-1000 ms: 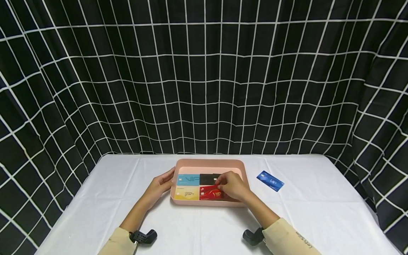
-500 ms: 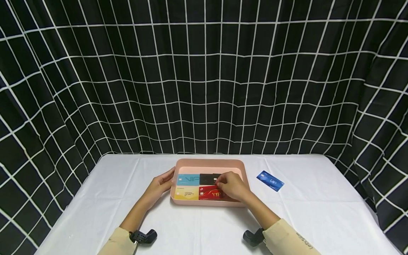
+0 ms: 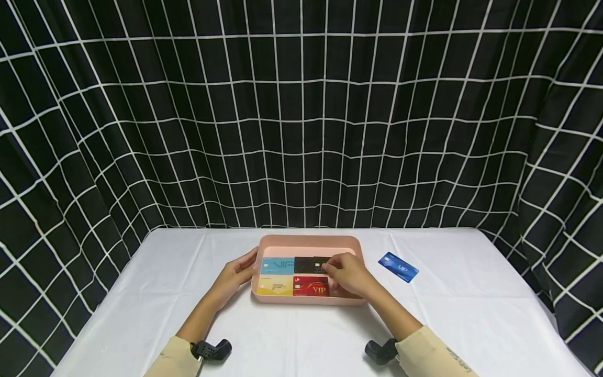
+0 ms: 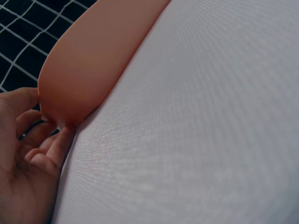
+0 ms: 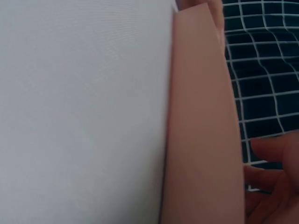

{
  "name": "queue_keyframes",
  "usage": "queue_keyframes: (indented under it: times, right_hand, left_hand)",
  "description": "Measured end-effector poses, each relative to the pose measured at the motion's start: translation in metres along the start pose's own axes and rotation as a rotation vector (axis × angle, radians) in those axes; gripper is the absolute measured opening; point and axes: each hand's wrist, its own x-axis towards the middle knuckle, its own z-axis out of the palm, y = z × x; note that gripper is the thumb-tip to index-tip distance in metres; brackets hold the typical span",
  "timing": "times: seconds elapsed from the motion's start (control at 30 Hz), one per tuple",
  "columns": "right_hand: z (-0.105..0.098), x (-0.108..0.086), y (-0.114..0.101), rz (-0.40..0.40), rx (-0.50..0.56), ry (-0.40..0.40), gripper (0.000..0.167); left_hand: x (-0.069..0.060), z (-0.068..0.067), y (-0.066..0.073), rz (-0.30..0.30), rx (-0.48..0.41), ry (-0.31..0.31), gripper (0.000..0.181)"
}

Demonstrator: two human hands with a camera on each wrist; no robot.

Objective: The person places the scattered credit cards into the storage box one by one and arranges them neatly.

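In the head view my left hand [image 3: 236, 269] touches the left side of a pink tray [image 3: 311, 240]. In the left wrist view its fingertips lie against the tray wall. Inside lie a light blue VIP card [image 3: 277, 266], a yellow card [image 3: 275, 286] and a red VIP card [image 3: 311, 286]. A black card [image 3: 303, 265] is beside the light blue one; a second black piece with a chip [image 3: 317, 265] seems to overlap it. My right hand [image 3: 349, 272] reaches in, fingertips touching that piece's right part. Its thumb stands apart from the fingers in the right wrist view.
A dark blue VIP card [image 3: 398, 267] lies at an angle on the white tablecloth [image 3: 452, 314], right of the tray. Behind and at the sides hangs a black curtain with a white grid [image 3: 301, 131]. A black wrist device [image 3: 212, 351] sits on each forearm.
My right hand has shifted slightly right, off the red card to the black one, uncovering the red card's right end. The red card sits slightly further left. The left hand stays at the tray.
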Motion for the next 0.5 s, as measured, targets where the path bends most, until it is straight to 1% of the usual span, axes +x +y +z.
queue_keyframes:
  times: [0.1,0.27,0.33,0.5]
  right_hand:
    - [-0.006,-0.002,0.0,-0.017,0.015,-0.001,0.023]
    - [-0.015,-0.006,-0.001,-0.02,-0.024,0.011,0.025]
    - [-0.019,-0.009,-0.002,-0.015,-0.038,0.021,0.023]
    - [-0.028,-0.016,-0.002,-0.042,-0.078,0.057,0.016]
  left_hand:
    - [0.0,0.001,0.0,0.003,-0.004,0.0,0.06]
    - [0.0,0.002,0.001,0.005,-0.006,0.002,0.059]
    - [0.0,0.002,0.001,0.004,-0.006,0.002,0.059]
    - [-0.001,0.002,0.001,-0.004,-0.007,0.005,0.059]
